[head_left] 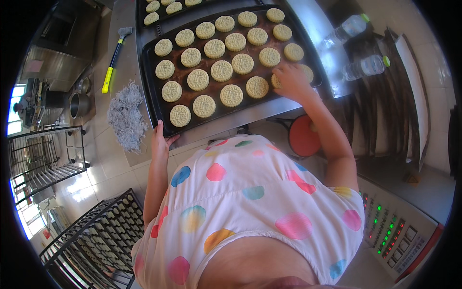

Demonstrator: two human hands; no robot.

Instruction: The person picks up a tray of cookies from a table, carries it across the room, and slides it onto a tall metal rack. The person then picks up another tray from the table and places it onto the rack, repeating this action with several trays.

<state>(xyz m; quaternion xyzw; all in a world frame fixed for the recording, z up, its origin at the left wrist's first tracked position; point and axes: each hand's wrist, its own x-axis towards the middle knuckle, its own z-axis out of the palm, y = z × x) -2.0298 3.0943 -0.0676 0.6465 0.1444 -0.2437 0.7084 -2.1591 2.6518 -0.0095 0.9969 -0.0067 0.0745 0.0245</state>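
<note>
Rows of round, pale yellow mooncakes with fluted edges and stamped tops lie on a dark baking tray. My left hand is at the tray's near left corner, thumb and fingers closed about its rim. Over the near right part of the tray, my right hand has its fingers curled down on a mooncake, which they partly cover. Another mooncake shows just beyond that hand, at the right end. The fingertips of my right hand are partly hidden by the hand itself.
Behind stands a second tray of mooncakes. Left of the trays lie a yellow-handled scraper and grey shredded cloth. Two clear bottles are at right, above dark stacked sheets. A red round stool stands below the table; racks stand left.
</note>
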